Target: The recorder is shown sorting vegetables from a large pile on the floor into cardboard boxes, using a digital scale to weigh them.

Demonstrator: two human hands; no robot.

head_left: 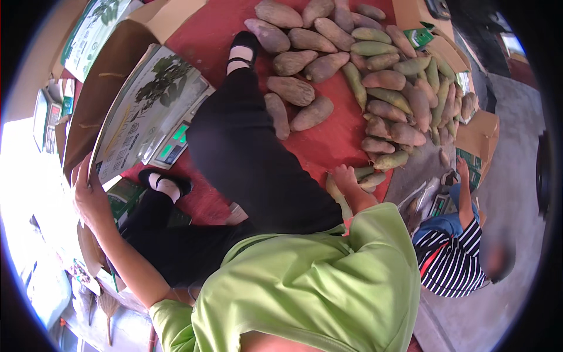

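My left hand (88, 196) grips the edge of a printed cardboard box (146, 100) that stands tilted at the left. My right hand (347, 178) reaches down past my black trouser leg to the near edge of a pile of sweet potatoes (375, 88). Its fingers curl over a long pale sweet potato (335, 195) that lies along my wrist. The pile covers the far half of a red mat (328, 141): big brown ones at the back, slimmer greenish ones at the right.
A weighing scale with a green display (173, 144) sits under the box by my shoe. Brown cartons (478, 135) stand at the right and top left. Another person in a striped shirt (451, 258) crouches at the right, a hand (463, 167) raised.
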